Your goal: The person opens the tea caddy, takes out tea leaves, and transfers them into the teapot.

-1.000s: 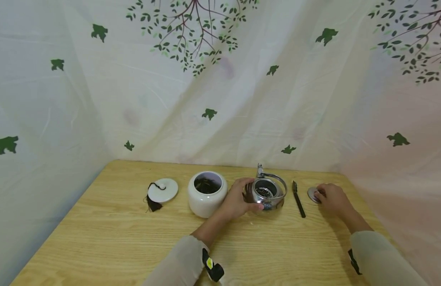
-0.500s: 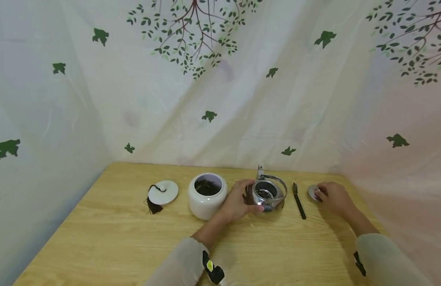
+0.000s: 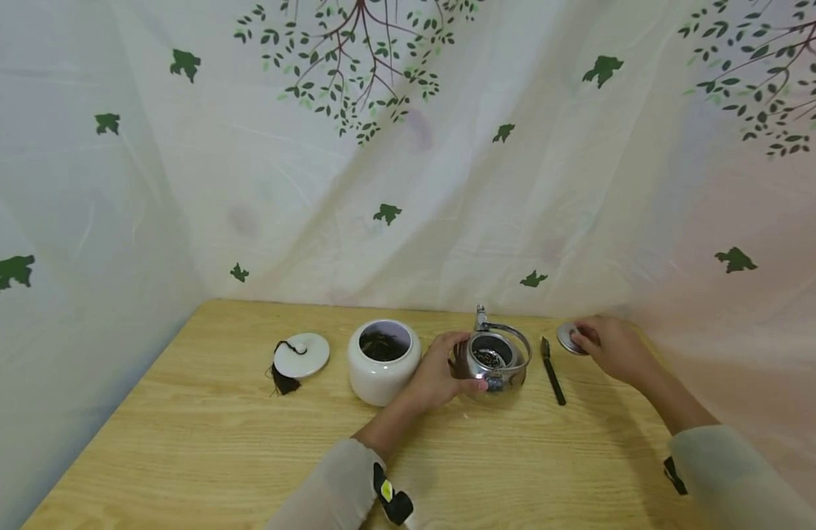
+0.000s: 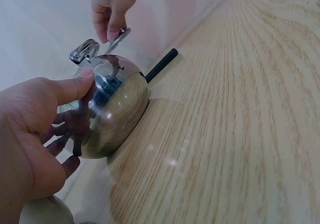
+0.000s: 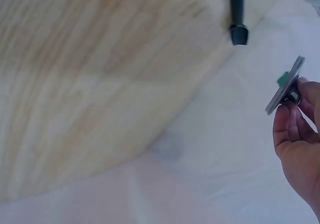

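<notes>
My left hand (image 3: pixel 437 374) holds a shiny steel kettle (image 3: pixel 508 379) by its side, thumb at the front and fingers behind. The kettle stands uncovered, its hooped handle leaning to the right, with dark specks visible inside. In the left wrist view, the fingers wrap around the rounded body (image 4: pixel 122 112). Off to the right, my right hand (image 3: pixel 616 352) pinches a small round metal lid (image 3: pixel 568 339). The right wrist view shows thumb and fingertips on the knob of that lid (image 5: pixel 286 88), which is tilted and raised above the table.
A white jar (image 3: pixel 380 383) with dark leafy bits inside stands left of the kettle. Its white lid (image 3: pixel 304 362) with a black tassel lies further left. Between kettle and right hand lies a slim black-handled tool (image 3: pixel 554 374). A printed curtain (image 3: pixel 302 221) hangs behind the table.
My right hand has lifted the metal lid from the table, moving it up and slightly left. The left hand and kettle have stayed in place.
</notes>
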`<state>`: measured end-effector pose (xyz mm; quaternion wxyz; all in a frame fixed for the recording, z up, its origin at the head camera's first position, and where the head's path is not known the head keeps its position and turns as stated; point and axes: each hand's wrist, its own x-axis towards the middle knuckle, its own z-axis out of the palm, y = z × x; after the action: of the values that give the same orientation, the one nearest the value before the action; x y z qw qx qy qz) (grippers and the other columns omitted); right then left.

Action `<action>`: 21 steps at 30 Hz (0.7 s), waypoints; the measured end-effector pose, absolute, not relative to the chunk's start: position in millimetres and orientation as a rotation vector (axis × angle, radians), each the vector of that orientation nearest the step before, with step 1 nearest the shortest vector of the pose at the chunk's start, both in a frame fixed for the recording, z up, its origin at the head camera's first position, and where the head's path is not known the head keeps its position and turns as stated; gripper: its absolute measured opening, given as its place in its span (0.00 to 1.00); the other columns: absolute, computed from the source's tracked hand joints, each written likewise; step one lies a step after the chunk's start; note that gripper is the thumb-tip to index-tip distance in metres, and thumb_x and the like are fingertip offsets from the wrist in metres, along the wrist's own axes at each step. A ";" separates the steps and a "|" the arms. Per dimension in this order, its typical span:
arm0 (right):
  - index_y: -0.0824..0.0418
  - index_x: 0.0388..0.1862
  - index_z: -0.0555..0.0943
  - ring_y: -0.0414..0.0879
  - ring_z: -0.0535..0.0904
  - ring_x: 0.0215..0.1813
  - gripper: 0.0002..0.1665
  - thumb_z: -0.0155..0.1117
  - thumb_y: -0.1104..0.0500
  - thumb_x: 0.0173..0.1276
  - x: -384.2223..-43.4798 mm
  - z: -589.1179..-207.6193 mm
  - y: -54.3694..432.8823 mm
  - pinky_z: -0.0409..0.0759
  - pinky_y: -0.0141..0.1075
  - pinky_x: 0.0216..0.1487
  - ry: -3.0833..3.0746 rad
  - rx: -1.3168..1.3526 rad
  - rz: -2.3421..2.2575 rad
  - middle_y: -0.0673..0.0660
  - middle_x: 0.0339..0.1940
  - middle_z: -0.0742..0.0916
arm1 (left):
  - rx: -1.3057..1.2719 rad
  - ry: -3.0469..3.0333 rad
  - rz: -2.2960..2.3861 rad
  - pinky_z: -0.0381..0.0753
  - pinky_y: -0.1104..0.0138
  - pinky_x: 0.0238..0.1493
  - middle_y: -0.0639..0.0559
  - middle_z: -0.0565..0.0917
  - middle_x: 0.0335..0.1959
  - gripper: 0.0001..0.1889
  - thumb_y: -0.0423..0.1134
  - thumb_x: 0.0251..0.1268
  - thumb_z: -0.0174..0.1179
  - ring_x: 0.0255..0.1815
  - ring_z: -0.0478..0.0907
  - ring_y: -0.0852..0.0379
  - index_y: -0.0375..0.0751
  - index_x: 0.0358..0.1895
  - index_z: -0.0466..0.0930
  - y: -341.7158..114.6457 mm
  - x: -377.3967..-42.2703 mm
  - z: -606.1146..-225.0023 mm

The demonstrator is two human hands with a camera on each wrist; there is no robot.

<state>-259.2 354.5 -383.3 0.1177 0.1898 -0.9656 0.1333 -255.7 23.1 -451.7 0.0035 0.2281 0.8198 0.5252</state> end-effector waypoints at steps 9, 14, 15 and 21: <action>0.73 0.56 0.82 0.56 0.84 0.41 0.19 0.66 0.59 0.75 -252.0 -352.0 325.1 0.83 0.52 0.41 -2.839 0.578 0.395 0.64 0.42 0.86 | 0.723 2.569 1.638 0.74 0.60 0.64 0.42 0.69 0.73 0.47 0.40 0.48 0.83 0.64 0.72 0.49 0.39 0.74 0.69 21.5 -255.5 -450.6; 0.73 0.56 0.83 0.55 0.84 0.41 0.18 0.67 0.62 0.73 -247.3 -346.6 306.5 0.85 0.50 0.41 -2.791 0.642 0.424 0.63 0.41 0.85 | 0.721 2.565 1.630 0.74 0.59 0.65 0.42 0.69 0.73 0.47 0.40 0.48 0.83 0.64 0.72 0.49 0.40 0.74 0.69 20.9 -255.3 -449.4; 0.73 0.56 0.83 0.55 0.84 0.41 0.18 0.67 0.63 0.72 -246.7 -346.8 303.3 0.85 0.49 0.41 -2.786 0.652 0.426 0.63 0.42 0.85 | 0.719 2.560 1.632 0.74 0.59 0.64 0.42 0.69 0.73 0.47 0.40 0.48 0.83 0.64 0.72 0.49 0.40 0.74 0.69 21.0 -255.2 -449.3; 0.72 0.55 0.83 0.53 0.84 0.42 0.17 0.68 0.65 0.71 -244.3 -349.5 285.1 0.85 0.45 0.40 -2.749 0.744 0.419 0.63 0.44 0.86 | 0.724 2.557 1.639 0.73 0.59 0.65 0.42 0.68 0.73 0.47 0.40 0.48 0.83 0.65 0.72 0.48 0.39 0.74 0.69 21.2 -255.5 -449.8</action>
<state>-244.3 285.1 -349.5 0.1313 0.2564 -0.9467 0.1442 -255.5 21.2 -449.8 0.0097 0.2318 0.8189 0.5250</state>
